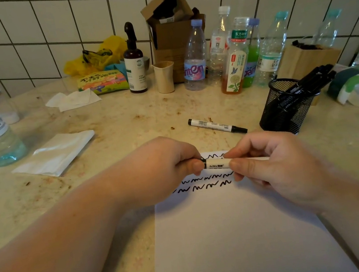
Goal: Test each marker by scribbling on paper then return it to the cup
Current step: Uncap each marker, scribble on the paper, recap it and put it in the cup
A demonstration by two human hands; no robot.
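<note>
Both hands, left hand (164,168) and right hand (272,168), grip one marker (216,164) over scribbled paper (235,232) on the stained marble desk (125,120) below a white-tiled wall (52,22).

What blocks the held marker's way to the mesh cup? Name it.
Nothing visible does. Both the left hand and right hand grip the marker above the paper; the mesh cup stands farther right, across bare counter. The loose marker lies left of that line.

Matt white paper (235,232) lies on a stained, polished stone-look counter (125,120). The cup (286,108) is black wire mesh. Glossy plastic-barrelled marker (216,164), glazed wall tiles (51,19).
</note>
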